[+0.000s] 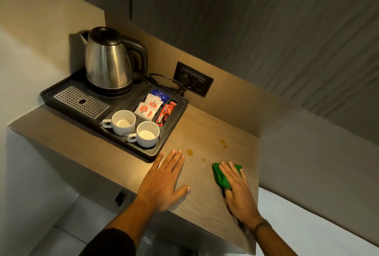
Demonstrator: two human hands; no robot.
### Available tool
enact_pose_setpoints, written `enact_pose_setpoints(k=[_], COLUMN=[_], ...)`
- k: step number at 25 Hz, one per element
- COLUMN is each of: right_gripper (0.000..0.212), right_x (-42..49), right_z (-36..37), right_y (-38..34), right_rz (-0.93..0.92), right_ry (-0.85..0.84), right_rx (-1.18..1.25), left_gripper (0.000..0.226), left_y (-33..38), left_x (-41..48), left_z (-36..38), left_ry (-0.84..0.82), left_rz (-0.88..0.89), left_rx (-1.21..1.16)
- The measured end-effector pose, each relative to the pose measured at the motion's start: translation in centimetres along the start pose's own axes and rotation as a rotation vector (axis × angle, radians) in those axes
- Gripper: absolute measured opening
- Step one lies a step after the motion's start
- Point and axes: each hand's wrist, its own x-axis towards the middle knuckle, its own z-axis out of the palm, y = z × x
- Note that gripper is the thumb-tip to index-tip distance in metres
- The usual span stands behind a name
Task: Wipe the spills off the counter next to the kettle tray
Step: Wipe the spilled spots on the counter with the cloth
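Step in hand, by my reading: first pass of the green cloth (224,175) over the amber spills on the counter (205,200); none look wiped yet. Spills lie right of the kettle tray (114,142): one drop (190,152) just beside the tray's near right corner, a smaller one (203,159) toward the cloth, a pair (224,143) further back toward the counter's right edge. To do it well: keep the cloth flat under the palm, sweep from the near edge toward the back, take the small drop first, then the one by the tray, and stop short of the tray rim so nothing is pushed under it; lift and refold before the far pair to avoid smearing. Right hand (238,190) lies flat on the cloth near the counter's right edge, fingers spread moderately, pressing it down, wrist low. Left hand (164,180) rests palm-down, fingers extended and close together, empty, fingertips almost touching the tray's near corner, bracing.
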Motion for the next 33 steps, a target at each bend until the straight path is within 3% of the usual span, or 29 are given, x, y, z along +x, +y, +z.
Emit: enact_pose_setpoints(k=[3, 7, 11, 13, 18, 21, 23, 25, 28, 31, 33], right_gripper=[0.074, 0.066, 0.076, 0.076, 0.067, 0.074, 0.079, 0.081, 0.081, 0.081, 0.083], right_x=[3.2, 12.6, 8.2, 5.7, 14.5, 14.8, 10.3, 5.5, 6.4, 11.7, 11.7], right_z=[-1.7, -2.0, -0.3, -0.8, -1.3, 0.4, 1.6, 1.3, 0.0, 0.0, 1.1], right_y=[2.5, -0.2, 0.3, 2.3, -0.7, -4.6, -4.1, -1.7, -0.2, -4.5, -6.2], right_rz=[0.098, 0.309, 0.033, -0.018, 0.269, 0.051, -0.177, -0.282, -0.217, -0.065, -0.158], right_ry=[0.077, 0.110, -0.020, -0.019, 0.100, -0.019, -0.129, -0.145, -0.109, -0.083, -0.139], right_rx=[0.004, 0.006, 0.008, 0.003, 0.008, 0.065, 0.026, -0.007, 0.024, 0.051, 0.044], left_gripper=[0.094, 0.094, 0.094, 0.094, 0.094, 0.093, 0.094, 0.094, 0.094, 0.094, 0.095], left_y=[0.0, 0.1, 0.1, 0.0, 0.1, 0.2, 0.1, 0.1, 0.1, 0.2, 0.2], left_x=[0.0, 0.0, 0.0, 0.0, 0.0, 0.0, 0.0, 0.0, 0.0, 0.1, 0.0], left_z=[-0.1, -0.4, -0.3, -0.5, -0.7, -0.7, -0.5, -0.4, -0.5, -0.6, -0.6], left_ry=[-0.011, -0.026, -0.032, -0.034, -0.058, -0.043, -0.031, -0.028, -0.031, -0.038, -0.037], left_rz=[-0.004, -0.009, -0.009, -0.013, -0.014, -0.008, -0.003, -0.003, -0.005, -0.010, -0.009], left_rx=[-0.005, -0.021, -0.011, -0.010, -0.008, -0.012, -0.004, 0.004, -0.001, 0.005, 0.002])
